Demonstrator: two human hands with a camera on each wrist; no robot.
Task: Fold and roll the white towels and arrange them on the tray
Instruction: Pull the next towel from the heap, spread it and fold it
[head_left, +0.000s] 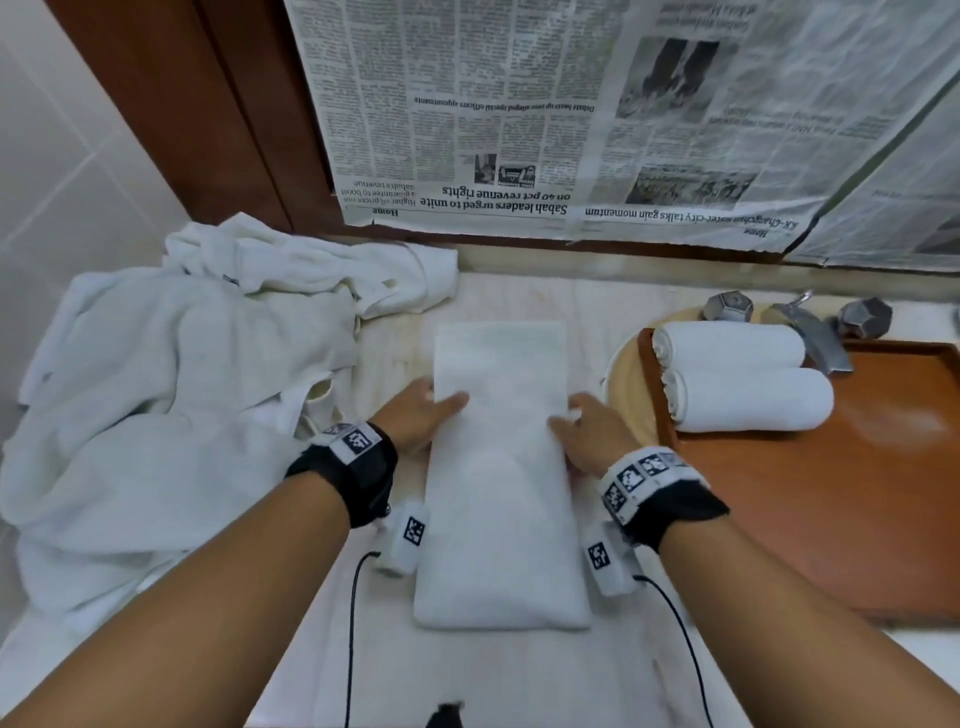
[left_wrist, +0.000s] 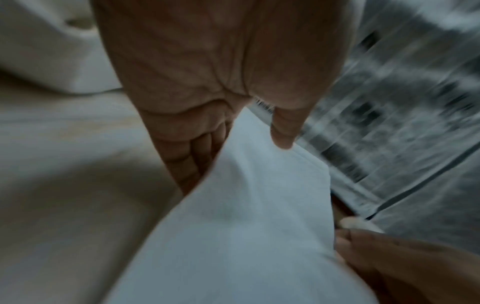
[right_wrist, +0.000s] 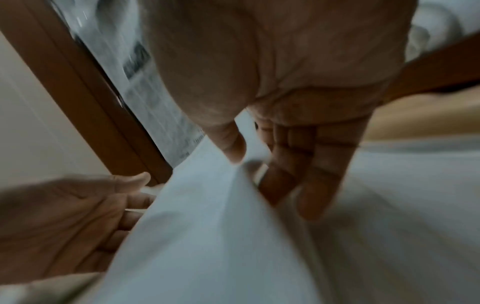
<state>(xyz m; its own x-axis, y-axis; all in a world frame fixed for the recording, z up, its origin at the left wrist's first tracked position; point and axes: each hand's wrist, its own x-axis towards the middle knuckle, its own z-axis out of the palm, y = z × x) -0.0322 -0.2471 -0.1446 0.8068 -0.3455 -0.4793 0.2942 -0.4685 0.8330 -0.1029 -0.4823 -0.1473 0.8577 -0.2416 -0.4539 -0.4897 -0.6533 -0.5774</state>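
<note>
- Sorting left to right: the heap of unfolded white towels (head_left: 171, 374) lies at the left of the worktop (head_left: 498, 686), touching nothing in hand; judged best left alone until this one is done.
- The left hand (head_left: 415, 415) pinches the left long edge of the folded towel (head_left: 501, 483), thumb on top and fingers (left_wrist: 192, 162) tucked under the cloth. That grip is narrow and holds towel only.
- The folded towel lies as a long narrow strip in the middle of the worktop, its near end plump, its far end flat and square.
- The right hand (head_left: 587, 431) mirrors this on the right long edge, thumb above and fingers (right_wrist: 306, 174) under, also holding the towel.
- To do the step well, I judge both edges should be kept parallel and the layers smoothed before rolling; the roll should start tight at one short end, with even pressure from both hands, or it may go conical.
- The wooden tray (head_left: 831, 509) sits at the right over the basin, carrying two rolled towels (head_left: 743, 379) side by side and touching, at its far left corner. A third roll would probably fit just beside them.
</note>
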